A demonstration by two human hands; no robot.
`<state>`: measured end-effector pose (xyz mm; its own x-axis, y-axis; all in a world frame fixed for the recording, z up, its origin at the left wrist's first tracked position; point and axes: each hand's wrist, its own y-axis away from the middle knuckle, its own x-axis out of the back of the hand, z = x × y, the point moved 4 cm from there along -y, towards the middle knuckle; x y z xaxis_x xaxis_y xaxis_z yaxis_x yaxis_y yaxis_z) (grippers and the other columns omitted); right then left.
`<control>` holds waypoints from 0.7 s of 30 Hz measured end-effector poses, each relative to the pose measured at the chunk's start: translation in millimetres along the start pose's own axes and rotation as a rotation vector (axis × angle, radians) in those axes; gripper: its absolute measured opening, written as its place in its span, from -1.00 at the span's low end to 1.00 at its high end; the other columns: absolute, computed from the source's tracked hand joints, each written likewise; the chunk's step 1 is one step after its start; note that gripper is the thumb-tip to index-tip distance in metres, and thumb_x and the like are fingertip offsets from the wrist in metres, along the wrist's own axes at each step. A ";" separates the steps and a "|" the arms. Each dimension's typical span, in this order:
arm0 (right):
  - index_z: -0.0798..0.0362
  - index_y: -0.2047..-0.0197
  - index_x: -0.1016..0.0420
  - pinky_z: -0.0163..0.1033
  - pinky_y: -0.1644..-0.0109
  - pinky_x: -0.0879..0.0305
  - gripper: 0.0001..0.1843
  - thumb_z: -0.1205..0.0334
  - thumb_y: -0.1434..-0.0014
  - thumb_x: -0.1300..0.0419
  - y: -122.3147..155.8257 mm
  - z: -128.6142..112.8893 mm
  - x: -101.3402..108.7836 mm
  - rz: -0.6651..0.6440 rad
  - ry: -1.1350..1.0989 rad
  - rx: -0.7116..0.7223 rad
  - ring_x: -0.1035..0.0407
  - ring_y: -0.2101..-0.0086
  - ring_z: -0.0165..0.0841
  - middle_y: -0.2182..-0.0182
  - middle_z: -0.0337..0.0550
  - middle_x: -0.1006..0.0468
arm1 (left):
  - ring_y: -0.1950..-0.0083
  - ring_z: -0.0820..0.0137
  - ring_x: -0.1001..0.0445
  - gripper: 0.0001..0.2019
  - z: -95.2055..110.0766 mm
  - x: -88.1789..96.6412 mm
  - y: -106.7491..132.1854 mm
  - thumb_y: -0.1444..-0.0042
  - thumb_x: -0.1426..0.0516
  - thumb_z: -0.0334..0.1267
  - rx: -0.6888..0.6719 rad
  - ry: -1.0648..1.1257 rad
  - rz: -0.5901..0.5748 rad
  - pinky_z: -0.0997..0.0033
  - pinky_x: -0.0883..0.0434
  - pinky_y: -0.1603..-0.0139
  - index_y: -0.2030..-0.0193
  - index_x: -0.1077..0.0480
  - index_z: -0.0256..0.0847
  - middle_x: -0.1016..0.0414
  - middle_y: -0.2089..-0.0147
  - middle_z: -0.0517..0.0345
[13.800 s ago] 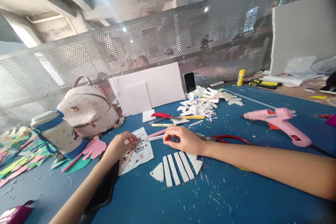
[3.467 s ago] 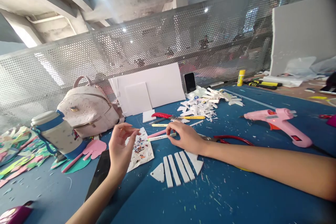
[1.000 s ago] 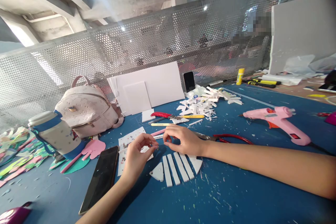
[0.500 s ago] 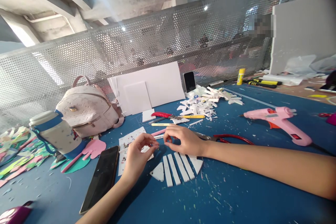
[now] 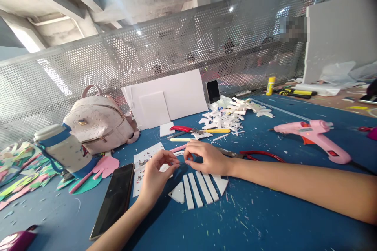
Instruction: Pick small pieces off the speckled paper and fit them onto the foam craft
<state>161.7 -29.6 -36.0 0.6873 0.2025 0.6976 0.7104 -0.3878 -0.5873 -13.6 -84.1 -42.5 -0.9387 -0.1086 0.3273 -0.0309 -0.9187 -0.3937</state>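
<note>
White strips [image 5: 195, 190] lie spaced short of the counter's [image 5: 241, 225] far edge, presumably keeping order; beyond, our left hand [image 5: 156, 170] and right hand [image 5: 207, 158] curl fingers [image 5: 165, 155]; whether gripping, we cannot tell.

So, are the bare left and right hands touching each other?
Apart: the head view shows a narrow gap of blue tabletop between the left hand and right hand.

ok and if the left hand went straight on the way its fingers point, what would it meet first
Most likely the right hand: the left hand points toward it across a small gap in the picture, though depth there is hard to judge.
</note>
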 end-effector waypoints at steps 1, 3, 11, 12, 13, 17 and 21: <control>0.04 0.28 -0.39 -0.22 0.18 -0.23 -0.97 0.31 -0.23 -0.15 0.0 0.2 0.0 0.002 -0.001 0.001 -0.27 0.28 -0.35 0.39 -0.21 -0.40 | 0.26 0.39 -0.51 -0.87 0.0 -0.1 0.0 -0.04 -0.22 -0.42 0.001 0.001 -0.001 0.38 -0.45 0.17 0.25 -0.40 -0.21 -0.52 0.31 0.15; 0.04 0.28 -0.38 -0.23 0.17 -0.22 -0.97 0.31 -0.23 -0.15 0.0 0.3 0.1 0.009 -0.004 0.006 -0.27 0.28 -0.35 0.39 -0.22 -0.40 | 0.26 0.39 -0.51 -0.87 0.1 -0.2 0.0 -0.04 -0.22 -0.42 0.006 0.002 -0.003 0.38 -0.45 0.18 0.25 -0.40 -0.21 -0.52 0.31 0.15; 0.04 0.30 -0.38 -0.22 0.17 -0.22 -0.96 0.31 -0.23 -0.15 -0.6 -3.0 2.1 0.018 -0.025 0.022 -0.27 0.29 -0.33 0.41 -0.21 -0.39 | 0.26 0.40 -0.50 -0.84 -0.5 -1.1 -0.6 -0.04 -0.22 -0.40 0.011 0.010 -0.001 0.39 -0.45 0.17 0.21 -0.39 -0.21 -0.50 0.31 0.16; 0.04 0.30 -0.38 -0.22 0.17 -0.22 -0.96 0.31 -0.22 -0.15 -0.8 -3.4 2.4 0.020 -0.027 0.022 -0.27 0.29 -0.33 0.41 -0.21 -0.40 | 0.26 0.40 -0.50 -0.83 -0.8 -1.0 -0.7 -0.04 -0.22 -0.39 0.012 0.010 0.002 0.39 -0.45 0.17 0.20 -0.39 -0.21 -0.50 0.31 0.17; 0.04 0.30 -0.38 -0.22 0.18 -0.22 -0.96 0.32 -0.22 -0.15 -0.9 -3.7 2.6 0.021 -0.030 0.023 -0.27 0.29 -0.33 0.41 -0.21 -0.40 | 0.27 0.40 -0.50 -0.82 -1.1 -0.8 -0.9 -0.03 -0.22 -0.39 0.012 0.013 0.004 0.39 -0.44 0.16 0.20 -0.39 -0.20 -0.50 0.32 0.17; 0.04 0.30 -0.38 -0.22 0.18 -0.22 -0.96 0.32 -0.22 -0.15 -1.1 -3.2 2.3 0.019 -0.033 0.022 -0.27 0.29 -0.33 0.41 -0.21 -0.40 | 0.27 0.39 -0.51 -0.82 -2.7 -0.3 -1.0 -0.03 -0.23 -0.38 0.014 0.034 0.012 0.37 -0.45 0.16 0.19 -0.38 -0.20 -0.51 0.33 0.16; 0.04 0.29 -0.38 -0.21 0.17 -0.22 -0.96 0.32 -0.22 -0.15 -0.3 -2.0 1.7 0.015 -0.029 0.022 -0.26 0.29 -0.34 0.41 -0.22 -0.39 | 0.28 0.39 -0.52 -0.81 -3.0 -0.6 -0.9 -0.03 -0.23 -0.36 0.015 0.032 0.015 0.35 -0.46 0.16 0.19 -0.38 -0.21 -0.51 0.33 0.16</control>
<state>162.4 -31.0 -33.8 0.7018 0.2230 0.6766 0.7029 -0.3713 -0.6068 -14.1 -82.0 -44.9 -0.9494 -0.1104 0.2940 -0.0122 -0.9226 -0.3856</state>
